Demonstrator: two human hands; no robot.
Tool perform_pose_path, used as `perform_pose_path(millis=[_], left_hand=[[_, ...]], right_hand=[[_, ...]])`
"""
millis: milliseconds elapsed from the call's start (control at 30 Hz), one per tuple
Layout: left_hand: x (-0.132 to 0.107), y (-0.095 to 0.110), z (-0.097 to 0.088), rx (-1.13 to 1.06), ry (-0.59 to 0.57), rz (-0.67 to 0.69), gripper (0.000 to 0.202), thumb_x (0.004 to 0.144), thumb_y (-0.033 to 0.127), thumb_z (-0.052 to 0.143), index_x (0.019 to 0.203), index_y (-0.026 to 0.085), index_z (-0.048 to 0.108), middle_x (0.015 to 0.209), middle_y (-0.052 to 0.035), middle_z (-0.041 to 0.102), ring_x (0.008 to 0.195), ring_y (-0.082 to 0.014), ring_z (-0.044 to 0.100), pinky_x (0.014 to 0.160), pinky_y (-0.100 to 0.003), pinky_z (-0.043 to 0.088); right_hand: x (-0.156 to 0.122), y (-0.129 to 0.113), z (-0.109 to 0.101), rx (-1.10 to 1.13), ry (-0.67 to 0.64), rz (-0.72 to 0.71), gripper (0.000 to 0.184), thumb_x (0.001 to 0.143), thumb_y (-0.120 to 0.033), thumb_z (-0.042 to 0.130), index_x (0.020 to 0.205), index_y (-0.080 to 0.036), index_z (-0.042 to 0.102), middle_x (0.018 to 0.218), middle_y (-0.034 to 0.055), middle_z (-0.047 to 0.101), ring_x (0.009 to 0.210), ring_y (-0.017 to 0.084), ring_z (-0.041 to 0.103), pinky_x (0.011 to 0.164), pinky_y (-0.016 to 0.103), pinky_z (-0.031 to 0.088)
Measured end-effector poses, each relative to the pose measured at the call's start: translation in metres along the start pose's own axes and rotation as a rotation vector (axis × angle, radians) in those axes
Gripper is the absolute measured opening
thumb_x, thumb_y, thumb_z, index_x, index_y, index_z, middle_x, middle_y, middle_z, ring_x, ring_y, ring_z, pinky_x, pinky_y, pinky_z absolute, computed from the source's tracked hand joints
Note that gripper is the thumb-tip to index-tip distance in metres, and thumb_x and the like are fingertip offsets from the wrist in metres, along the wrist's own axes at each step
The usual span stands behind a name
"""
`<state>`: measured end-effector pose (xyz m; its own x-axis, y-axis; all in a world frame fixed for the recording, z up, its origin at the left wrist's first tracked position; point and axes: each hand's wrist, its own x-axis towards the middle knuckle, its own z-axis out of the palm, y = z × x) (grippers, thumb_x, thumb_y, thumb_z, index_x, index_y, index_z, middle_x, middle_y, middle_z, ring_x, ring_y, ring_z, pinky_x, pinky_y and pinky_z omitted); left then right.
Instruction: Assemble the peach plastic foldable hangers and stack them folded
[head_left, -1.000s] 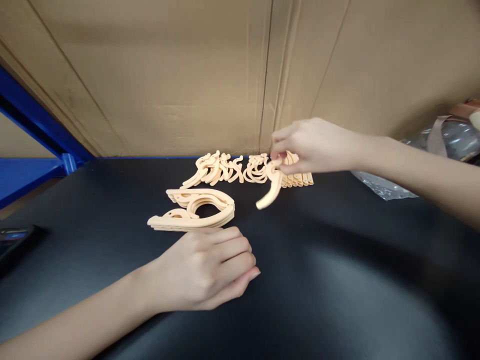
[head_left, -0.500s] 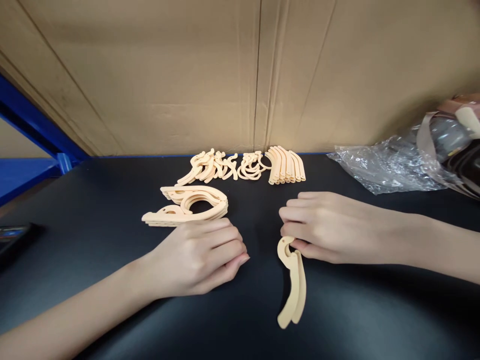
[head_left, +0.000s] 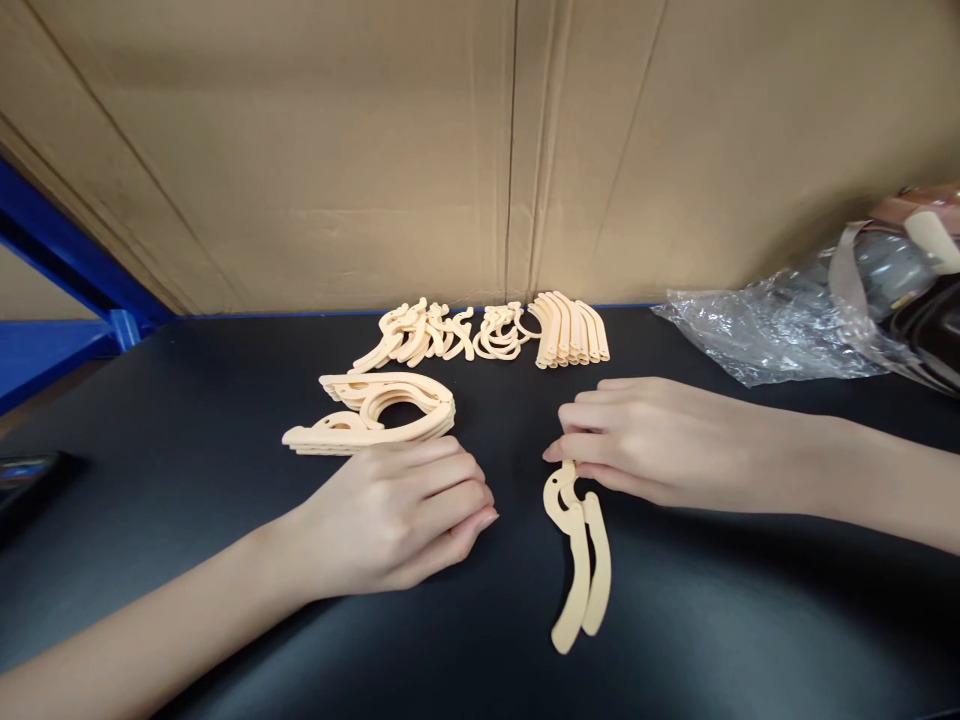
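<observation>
Right hand (head_left: pixel 626 445) pinches curved pieces (head_left: pixel 573 585); left hand (head_left: pixel 409 515) lies curled.

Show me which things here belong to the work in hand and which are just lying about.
Apparently in the work:
right hand, holding curved cream pieces
left hand, curled near the stacked hanger-like frames
loose cream hooked pieces at the back
bent cream strips beside them

Seemingly just lying about:
crumpled clear plastic, right
dark device, cut off at the left edge
</observation>
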<state>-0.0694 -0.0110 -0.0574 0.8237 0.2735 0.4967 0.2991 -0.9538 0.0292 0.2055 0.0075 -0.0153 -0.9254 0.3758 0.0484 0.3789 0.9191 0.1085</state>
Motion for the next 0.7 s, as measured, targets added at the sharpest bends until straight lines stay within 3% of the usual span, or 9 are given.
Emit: perform_pose_path(millis=[133,233,367,700], left_hand=[[0.007,0.02,-0.004,-0.003,-0.054,0.005,0.017,0.094,0.021,0.055,0.107,0.013,0.063,0.096,-0.0068,0.07,0.088,-0.0202,0.064,0.075,-0.031,0.051],[0.017,0.043,-0.002,-0.082,-0.134,-0.175,0.045,0.088,0.044,0.065,0.121,0.014,0.059,0.111,-0.0093,0.068,0.098,-0.0236,0.063,0.08,-0.034,0.054],[0.026,0.06,0.008,-0.087,-0.168,-0.245,0.041,0.091,0.037,0.063,0.126,0.016,0.058,0.118,-0.0084,0.066,0.106,-0.0244,0.061,0.086,-0.036,0.054],[0.036,0.059,0.016,-0.056,-0.095,-0.213,0.029,0.09,0.036,0.06,0.111,0.015,0.064,0.109,-0.0055,0.069,0.099,-0.0222,0.062,0.084,-0.035,0.048]], right_hand=[[-0.009,0.004,0.0,0.048,0.02,0.084,0.021,0.099,-0.022,0.048,0.107,-0.023,0.067,0.088,0.0022,0.065,0.076,0.017,0.058,0.068,0.03,0.04],[-0.016,0.005,0.002,0.049,0.021,0.158,0.021,0.098,-0.026,0.049,0.11,-0.024,0.066,0.094,0.0026,0.066,0.081,0.019,0.061,0.073,0.033,0.042],[-0.021,0.005,0.009,0.094,-0.014,0.181,0.019,0.097,-0.026,0.051,0.108,-0.023,0.066,0.095,0.0023,0.066,0.08,0.019,0.061,0.075,0.034,0.044],[-0.03,0.004,0.02,0.106,0.076,0.183,0.019,0.099,-0.028,0.051,0.103,-0.021,0.067,0.09,0.0019,0.067,0.076,0.017,0.059,0.074,0.031,0.043]])
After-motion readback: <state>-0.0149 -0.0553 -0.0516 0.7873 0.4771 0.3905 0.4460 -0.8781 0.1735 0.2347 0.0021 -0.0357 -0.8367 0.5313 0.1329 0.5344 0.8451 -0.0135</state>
